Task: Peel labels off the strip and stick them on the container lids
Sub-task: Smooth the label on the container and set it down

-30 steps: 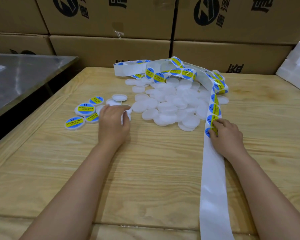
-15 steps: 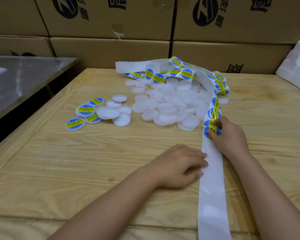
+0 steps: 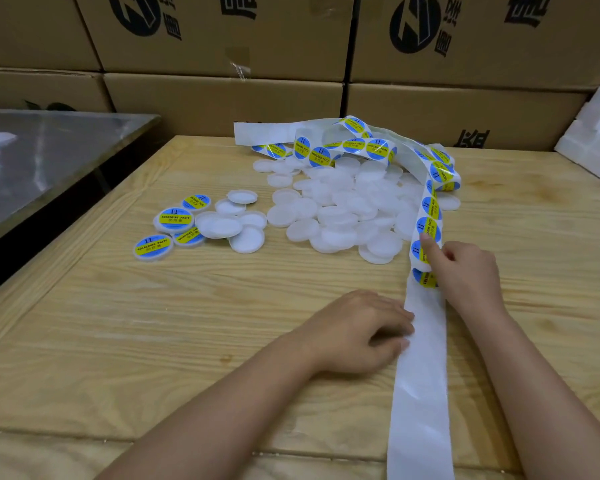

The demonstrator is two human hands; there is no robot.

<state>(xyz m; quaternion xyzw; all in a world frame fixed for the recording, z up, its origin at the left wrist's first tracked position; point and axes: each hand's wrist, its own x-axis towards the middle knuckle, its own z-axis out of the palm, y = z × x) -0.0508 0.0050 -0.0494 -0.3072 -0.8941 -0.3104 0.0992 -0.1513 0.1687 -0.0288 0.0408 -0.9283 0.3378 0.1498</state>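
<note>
While left hand (image 3: pixel 361 327) lies loose against strip (image 3: pixel 420 375), right hand (image 3: pixel 468 271) touches label (image 3: pixel 416 251), grip unclear.

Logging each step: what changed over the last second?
The left hand left the small lid group and swung right to the label strip, now touching its bare backing. The right hand stayed at the nearest labels, index finger now stretched along them. The big lid heap stayed put.

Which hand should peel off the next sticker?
Right, probably. The right hand touches a label on the strip; the left hand rests lower, by its bare part.
</note>
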